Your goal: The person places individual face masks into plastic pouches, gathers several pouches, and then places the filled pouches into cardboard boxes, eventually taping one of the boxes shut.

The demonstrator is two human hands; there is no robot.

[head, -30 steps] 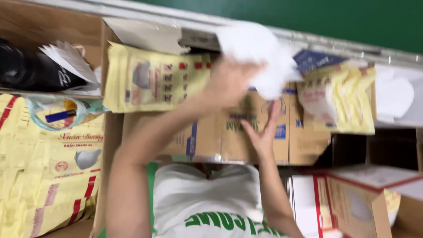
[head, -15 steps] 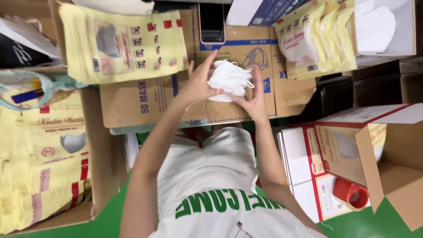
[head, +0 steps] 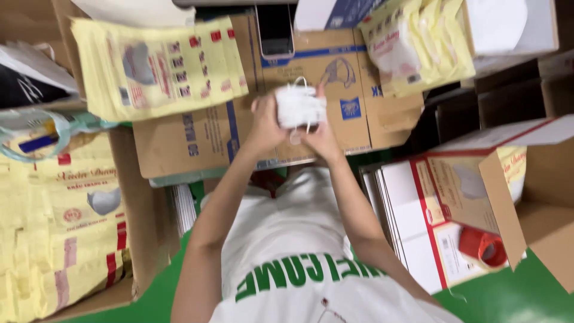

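Both my hands hold a small stack of white face masks (head: 298,106) in front of my chest. My left hand (head: 265,122) grips its left side and my right hand (head: 321,136) cups its right side and underside. An ear loop sticks up from the top of the stack. Beneath the hands lies a flattened brown cardboard box (head: 335,66) with blue print. A dark phone (head: 276,30) rests on the far end of that box. My white shirt with green lettering fills the bottom of the view.
Flat yellow printed bags (head: 158,60) lie fanned at upper left, with more stacked at far left (head: 60,221). Filled yellow packs (head: 418,48) sit at upper right. At right are white and red flat cartons (head: 412,221), a red tape roll (head: 483,246) and an open brown carton (head: 538,203).
The loose bundle of masks, held high a second ago, has come down toward my chest and been squeezed into a tight stack between both hands. The view has tilted downward.
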